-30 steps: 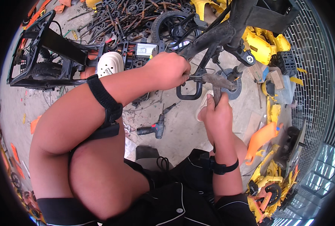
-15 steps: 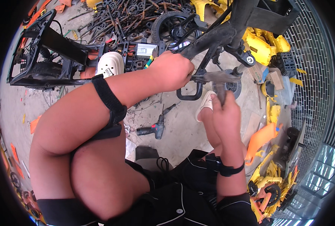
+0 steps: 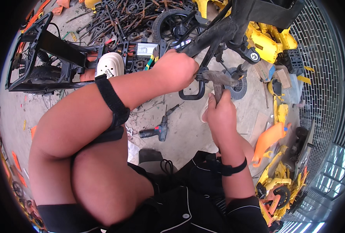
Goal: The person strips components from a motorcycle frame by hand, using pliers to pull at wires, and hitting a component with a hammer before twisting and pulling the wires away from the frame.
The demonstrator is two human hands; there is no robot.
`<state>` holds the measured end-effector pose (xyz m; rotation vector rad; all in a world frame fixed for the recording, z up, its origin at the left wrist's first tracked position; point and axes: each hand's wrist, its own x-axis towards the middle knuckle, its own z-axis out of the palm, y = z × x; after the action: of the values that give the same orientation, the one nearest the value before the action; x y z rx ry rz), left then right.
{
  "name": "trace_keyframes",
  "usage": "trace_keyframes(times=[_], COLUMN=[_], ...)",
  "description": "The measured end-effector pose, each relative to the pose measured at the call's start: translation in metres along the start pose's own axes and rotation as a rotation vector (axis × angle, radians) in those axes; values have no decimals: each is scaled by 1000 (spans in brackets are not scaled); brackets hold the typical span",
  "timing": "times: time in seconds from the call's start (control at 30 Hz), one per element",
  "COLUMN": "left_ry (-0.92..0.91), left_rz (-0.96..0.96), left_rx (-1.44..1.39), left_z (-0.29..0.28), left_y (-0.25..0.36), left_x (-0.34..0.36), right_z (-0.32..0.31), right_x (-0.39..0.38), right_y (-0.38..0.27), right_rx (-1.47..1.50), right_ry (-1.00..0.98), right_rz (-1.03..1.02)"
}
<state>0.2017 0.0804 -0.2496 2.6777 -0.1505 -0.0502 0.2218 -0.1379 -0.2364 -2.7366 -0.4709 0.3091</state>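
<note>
My right hand (image 3: pixel 223 112) is closed round the handle of a hammer (image 3: pixel 221 79). The hammer's worn metal head lies against or just in front of a joint on a black vehicle frame (image 3: pixel 215 39), beside a black metal loop (image 3: pixel 193 95). My left hand (image 3: pixel 176 72) is a fist next to that joint, back of the hand up. From its far-left edge sticks out a tool with a green-and-yellow handle (image 3: pixel 149 63); the rest of it is hidden by the hand.
A cordless drill (image 3: pixel 160 130) lies on the concrete floor between my legs. On the left is another black frame (image 3: pixel 59 54) with a battery-like box (image 3: pixel 146 49). Behind are a wheel (image 3: pixel 176 27) and a heap of rusty parts (image 3: pixel 122 19). Yellow panels (image 3: pixel 263 42) and an orange panel (image 3: pixel 269 141) lie right.
My right hand and the hammer have moved slightly left and up, bringing the head closer to the joint by my left fist. The whole view has shifted a little. My left hand keeps its place.
</note>
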Motion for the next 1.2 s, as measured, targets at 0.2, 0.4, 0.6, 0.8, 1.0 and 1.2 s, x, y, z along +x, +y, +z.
trace_keyframes(times=[0.2,0.4,0.6,0.8,1.0,1.2], left_ry=[7,-43,-61,-50,-6,16], left_rz=[-30,-29,-47,-96,-48,-19], left_rx=[5,3,-31,-185,-244,-153], left_z=[2,4,3,-1,-3,-2], left_y=[2,4,4,-7,-25,-22], left_x=[3,7,9,-3,-12,-11], right_z=[-21,-30,3,-4,-3,-25], right_x=[-9,-3,-3,-4,-4,-7], right_y=[-12,-10,-2,-4,1,-13], right_rx=[116,-4,-96,-55,-17,148], right_ry=[134,-43,77,27,28,142], right_rz=[-86,-42,-92,-72,-35,-142])
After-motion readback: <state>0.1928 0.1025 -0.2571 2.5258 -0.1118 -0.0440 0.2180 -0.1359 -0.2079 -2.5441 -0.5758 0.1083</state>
